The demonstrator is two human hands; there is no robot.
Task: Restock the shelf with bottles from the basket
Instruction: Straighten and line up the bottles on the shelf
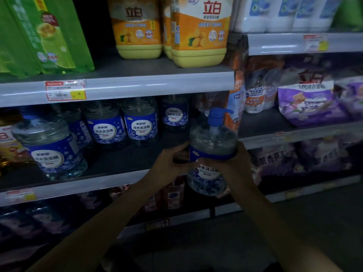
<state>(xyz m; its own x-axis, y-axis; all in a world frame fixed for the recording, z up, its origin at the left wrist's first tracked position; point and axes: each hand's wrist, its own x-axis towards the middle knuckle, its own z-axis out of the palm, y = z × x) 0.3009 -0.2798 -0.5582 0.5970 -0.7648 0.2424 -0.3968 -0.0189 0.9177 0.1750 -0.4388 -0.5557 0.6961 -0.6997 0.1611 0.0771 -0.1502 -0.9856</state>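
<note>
A clear pump bottle (211, 146) with a blue label and blue pump top is held upright in front of the middle shelf (110, 163), at its right end. My right hand (233, 163) grips its right side around the label. My left hand (169, 163) holds its left side with fingers curled toward it. Several matching blue-labelled bottles (141, 120) stand further back on that shelf, and one (51, 148) sits near the front at the left. The basket is out of view.
Yellow detergent jugs (198, 32) and green packs (39, 36) fill the shelf above. Purple refill bags (308, 103) and an orange pack (235, 107) are to the right. Dark bottles stand on the lower shelf (167, 195). There is bare shelf board between the front-left bottle and the held one.
</note>
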